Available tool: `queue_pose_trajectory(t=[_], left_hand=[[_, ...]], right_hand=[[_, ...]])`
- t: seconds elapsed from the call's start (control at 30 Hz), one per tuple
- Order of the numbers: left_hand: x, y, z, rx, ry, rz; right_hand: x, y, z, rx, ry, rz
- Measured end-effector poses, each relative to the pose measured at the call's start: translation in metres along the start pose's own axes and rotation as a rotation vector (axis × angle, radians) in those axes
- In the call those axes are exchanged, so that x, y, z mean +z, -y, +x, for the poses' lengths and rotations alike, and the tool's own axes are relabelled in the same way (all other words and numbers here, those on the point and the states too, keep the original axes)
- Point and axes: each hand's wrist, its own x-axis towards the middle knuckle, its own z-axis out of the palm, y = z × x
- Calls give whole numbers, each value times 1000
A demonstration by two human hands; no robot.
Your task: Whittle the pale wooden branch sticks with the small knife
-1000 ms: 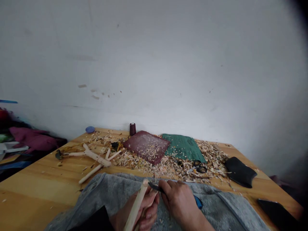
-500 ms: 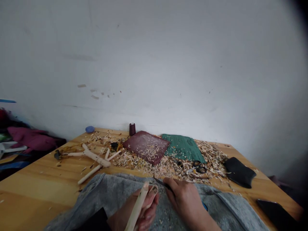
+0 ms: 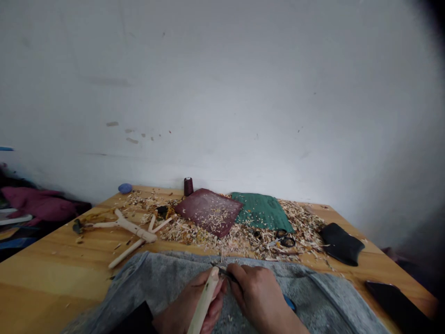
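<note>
My left hand (image 3: 191, 299) is closed around a pale peeled branch (image 3: 205, 297), which slants up from the bottom edge. Part of the branch is hidden by my fingers. In the fist of my right hand (image 3: 259, 292) is a carving knife (image 3: 227, 274) with a dark handle. Its thin blade points left and meets the branch's upper end; the exact contact is too small to make out. Both hands are over a grey cloth (image 3: 167, 269) speckled with shavings. A small blue object (image 3: 289, 303) shows beside my right wrist, mostly covered.
Wood shavings (image 3: 205, 239) cover much of the wooden table (image 3: 69, 273). A forked peeled branch (image 3: 134, 228) lies left. Maroon (image 3: 212, 211) and green sheets (image 3: 260, 211), a thread cone (image 3: 188, 186), scissors (image 3: 285, 239), a black pad (image 3: 342, 243) and a phone (image 3: 396, 301) also lie about.
My right hand has moved left and slightly down, bringing the knife from beside the branch to its tip. The branch's end has shifted slightly right. The view has turned a little.
</note>
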Motion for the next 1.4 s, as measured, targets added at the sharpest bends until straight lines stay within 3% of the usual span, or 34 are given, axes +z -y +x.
queue_pose_trajectory(t=[0.23, 0.4, 0.57, 0.67, 0.87, 1.0, 1.13, 1.27, 1.4], left_hand=[[12, 0, -4, 53, -159, 51], [3, 7, 0, 6, -77, -14], [6, 3, -6, 34, 152, -20], [10, -4, -9, 33, 105, -82], [6, -10, -7, 83, 97, -137], [5, -6, -5, 64, 86, -130], [3, 0, -4, 69, 63, -144], [4, 2, -3, 46, 96, -153], [6, 1, -2, 30, 115, -118]], right_hand=[[-5, 6, 0, 48, 54, 66], [-8, 10, 4, 54, 98, -77], [-9, -12, 8, 216, 85, -320], [-8, -22, 8, 253, 18, -254], [-5, -13, 3, 75, -45, -4], [-4, -8, -1, 5, -88, 21], [-1, -4, 0, -38, -49, -20], [2, -7, 3, 58, -6, -97], [1, -17, 2, 126, -123, -32]])
